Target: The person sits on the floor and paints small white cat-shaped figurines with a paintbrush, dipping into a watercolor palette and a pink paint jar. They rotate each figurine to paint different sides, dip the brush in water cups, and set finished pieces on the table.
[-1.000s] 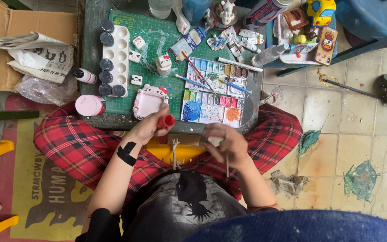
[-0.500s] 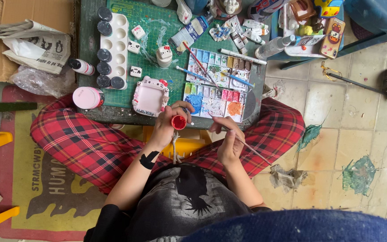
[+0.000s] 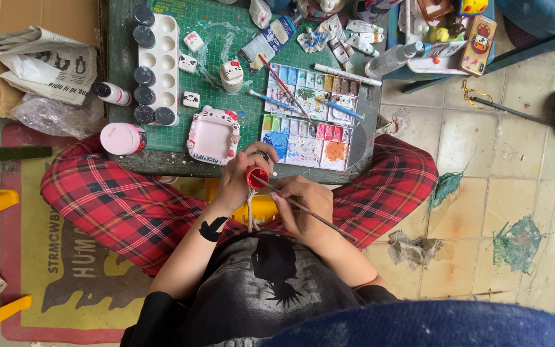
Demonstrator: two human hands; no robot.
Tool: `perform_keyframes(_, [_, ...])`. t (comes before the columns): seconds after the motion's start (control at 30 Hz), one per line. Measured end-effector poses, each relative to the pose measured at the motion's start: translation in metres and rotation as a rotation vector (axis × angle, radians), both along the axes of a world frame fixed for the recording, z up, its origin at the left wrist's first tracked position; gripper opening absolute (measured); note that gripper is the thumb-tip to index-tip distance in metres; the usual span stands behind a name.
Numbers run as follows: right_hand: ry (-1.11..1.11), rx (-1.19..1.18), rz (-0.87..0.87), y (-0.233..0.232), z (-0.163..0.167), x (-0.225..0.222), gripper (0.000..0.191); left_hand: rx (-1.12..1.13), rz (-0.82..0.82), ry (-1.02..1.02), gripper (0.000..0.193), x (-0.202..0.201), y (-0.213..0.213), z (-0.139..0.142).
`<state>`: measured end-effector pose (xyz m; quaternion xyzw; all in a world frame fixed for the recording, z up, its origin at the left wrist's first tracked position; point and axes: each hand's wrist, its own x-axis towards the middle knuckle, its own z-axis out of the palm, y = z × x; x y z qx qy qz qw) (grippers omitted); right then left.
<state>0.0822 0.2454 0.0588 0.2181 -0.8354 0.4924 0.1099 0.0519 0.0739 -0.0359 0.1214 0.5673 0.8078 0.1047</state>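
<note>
The left hand [image 3: 237,183] is closing around a small red pot [image 3: 256,177], holding it just off the near edge of the green cutting mat [image 3: 226,77], above the lap. The right hand [image 3: 304,209] is pinching a thin paintbrush [image 3: 306,210], whose tip is touching the pot's rim. A paint palette [image 3: 306,122] and a pink cat-shaped tray [image 3: 212,136] are lying beyond.

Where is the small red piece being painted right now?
In the head view, the small red piece sits in the left hand, just below the paint palette, with the right hand's brush tip touching it.
</note>
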Motion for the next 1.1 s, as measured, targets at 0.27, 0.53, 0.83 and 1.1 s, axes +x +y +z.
perform_keyframes(0.27, [0.0, 0.037, 0.005, -0.002, 0.0, -0.004, 0.027, -0.021, -0.009, 0.002, 0.078, 0.001, 0.001, -0.002])
perform_keyframes(0.53, [0.0, 0.016, -0.013, -0.002, 0.0, -0.005, 0.027, -0.036, -0.01, 0.021, 0.078, 0.0, 0.002, -0.002])
perform_keyframes(0.83, [0.001, -0.009, -0.011, 0.003, -0.003, 0.0, 0.026, -0.029, -0.015, 0.024, 0.078, 0.0, 0.0, -0.005])
perform_keyframes(1.1, [-0.355, -0.639, -0.044, 0.011, -0.031, 0.014, 0.016, -0.006, -0.003, -0.02, 0.079, -0.001, -0.001, -0.001])
